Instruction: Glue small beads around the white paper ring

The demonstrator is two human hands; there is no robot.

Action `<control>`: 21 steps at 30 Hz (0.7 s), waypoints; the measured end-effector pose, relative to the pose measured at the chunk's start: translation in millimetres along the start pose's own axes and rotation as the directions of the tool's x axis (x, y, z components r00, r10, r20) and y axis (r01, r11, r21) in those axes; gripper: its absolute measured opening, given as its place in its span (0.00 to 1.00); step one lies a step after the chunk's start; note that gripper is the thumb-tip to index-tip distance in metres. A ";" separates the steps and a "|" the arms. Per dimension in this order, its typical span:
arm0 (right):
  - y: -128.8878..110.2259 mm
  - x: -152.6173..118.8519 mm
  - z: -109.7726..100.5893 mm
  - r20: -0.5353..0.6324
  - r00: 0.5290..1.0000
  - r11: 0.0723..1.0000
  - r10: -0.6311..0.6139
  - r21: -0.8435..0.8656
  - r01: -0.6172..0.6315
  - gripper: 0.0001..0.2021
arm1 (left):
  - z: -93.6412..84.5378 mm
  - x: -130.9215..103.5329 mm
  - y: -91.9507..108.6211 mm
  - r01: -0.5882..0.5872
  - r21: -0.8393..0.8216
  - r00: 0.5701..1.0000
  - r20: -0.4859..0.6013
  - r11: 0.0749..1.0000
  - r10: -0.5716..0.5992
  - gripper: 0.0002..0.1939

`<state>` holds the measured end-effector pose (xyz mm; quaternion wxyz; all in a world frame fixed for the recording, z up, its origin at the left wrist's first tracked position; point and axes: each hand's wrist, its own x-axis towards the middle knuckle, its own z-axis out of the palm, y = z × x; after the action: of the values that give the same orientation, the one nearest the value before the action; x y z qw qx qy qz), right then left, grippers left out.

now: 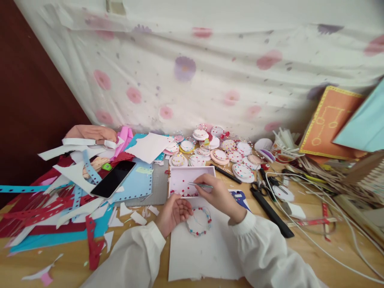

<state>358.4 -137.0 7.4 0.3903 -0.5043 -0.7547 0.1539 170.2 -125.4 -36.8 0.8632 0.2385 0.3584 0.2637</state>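
A beaded ring (197,233) lies low in the centre of the frame on a white sheet (204,258). It looks light and springy, easily bent out of round; pinching its beaded edge should suit it better than squeezing across. The left hand (173,215) is half curled at its upper left; whether it grips the ring, I cannot tell. Just above, the right hand (216,196) pinches thin tweezers (201,185) over a shallow box (192,169) with small red pieces (183,181). Decorated discs (220,155) crowd upper centre; a phone (113,180) rests centre left, scissors (258,188) centre right.
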 end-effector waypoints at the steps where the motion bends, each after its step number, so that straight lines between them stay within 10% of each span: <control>1: 0.6 5.7 3.9 0.016 1.000 1.000 0.002 -0.023 -0.001 0.04 | 0.0 0.1 -0.1 0.002 -0.002 1.000 0.005 1.000 -0.002 0.23; 12: 1.5 21.9 24.0 0.064 0.998 0.995 -0.006 -0.100 0.012 0.06 | 1.4 1.1 -1.7 0.000 -0.017 1.000 0.009 1.000 0.001 0.21; 21: -15.8 4.2 -7.4 -0.136 0.990 0.999 -0.024 0.042 0.030 0.04 | -0.7 3.5 -1.0 -0.012 -0.017 1.000 0.026 1.000 0.013 0.23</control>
<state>353.0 -141.5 23.8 0.4536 -0.4947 -0.7297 0.1308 172.0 -123.8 -39.6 0.8680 0.2367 0.3435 0.2691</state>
